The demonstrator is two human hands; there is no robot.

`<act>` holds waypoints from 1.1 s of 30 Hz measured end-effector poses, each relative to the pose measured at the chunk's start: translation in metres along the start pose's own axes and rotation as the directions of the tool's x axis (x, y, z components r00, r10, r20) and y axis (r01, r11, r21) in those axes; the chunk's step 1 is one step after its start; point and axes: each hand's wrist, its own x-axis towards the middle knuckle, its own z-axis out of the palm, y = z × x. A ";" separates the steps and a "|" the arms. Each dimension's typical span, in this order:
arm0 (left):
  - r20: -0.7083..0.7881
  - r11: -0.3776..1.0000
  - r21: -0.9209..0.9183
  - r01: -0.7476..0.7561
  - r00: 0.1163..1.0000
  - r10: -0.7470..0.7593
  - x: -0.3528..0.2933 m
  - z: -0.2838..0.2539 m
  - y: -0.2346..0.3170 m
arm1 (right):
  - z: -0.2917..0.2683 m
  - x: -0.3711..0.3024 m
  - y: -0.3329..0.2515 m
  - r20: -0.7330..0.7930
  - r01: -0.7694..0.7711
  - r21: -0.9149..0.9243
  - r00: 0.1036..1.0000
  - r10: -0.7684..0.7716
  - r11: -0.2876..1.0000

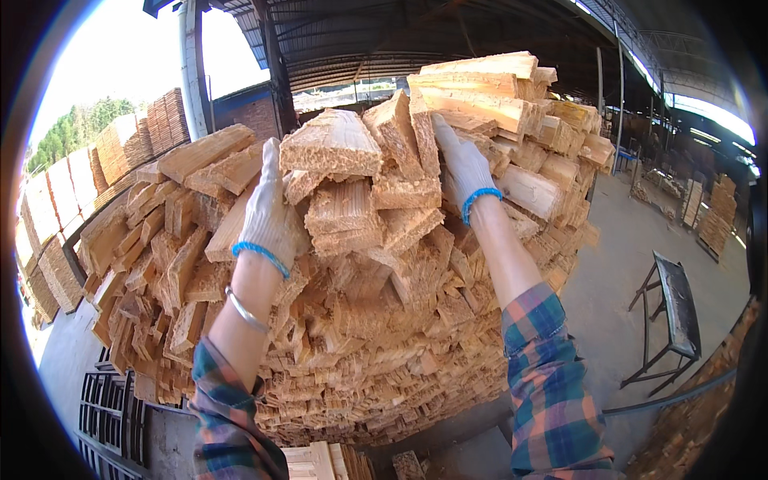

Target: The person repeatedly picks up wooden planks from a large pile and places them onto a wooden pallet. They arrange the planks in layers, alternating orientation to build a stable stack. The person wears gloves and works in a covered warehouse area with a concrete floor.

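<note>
A tall heap of rough-sawn wood blocks (344, 210) rises in front of me. My left hand (270, 210), in a white knit glove with a blue cuff, lies along the left side of a cluster at the top. Its fingers stretch forward, beside a broad block (332, 146). On the cluster's other side, my right hand (464, 164), gloved alike, rests flat with straight fingers against a block standing on edge (423, 132). Several blocks lie between the two palms, and none is visibly lifted. The undersides of both hands are hidden.
More blocks (480, 88) are piled higher at the right back. Stacked timber (120, 152) stands outside at the left, near a post (194, 72). A dark metal stand (676, 304) is on the floor at right; black metal frames (108, 408) are at lower left. Cut strips (328, 462) lie below me.
</note>
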 end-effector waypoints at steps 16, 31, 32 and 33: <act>0.209 0.939 -0.337 0.065 0.978 0.008 0.031 -0.048 -0.042 | 0.038 -0.019 -0.001 0.388 -0.210 0.473 0.922 0.011 0.856; 0.338 0.902 -0.360 0.237 0.935 -0.111 -0.025 -0.073 -0.069 | 0.015 -0.073 -0.036 0.394 -0.035 0.195 0.918 -0.046 0.980; 0.308 0.913 -0.350 0.209 0.946 -0.098 -0.034 -0.083 -0.074 | 0.014 -0.082 -0.039 0.439 -0.032 0.190 0.897 -0.056 0.981; 0.296 0.918 -0.347 0.192 0.951 -0.087 -0.042 -0.086 -0.082 | 0.008 -0.091 -0.037 0.435 0.008 0.181 0.896 -0.087 0.984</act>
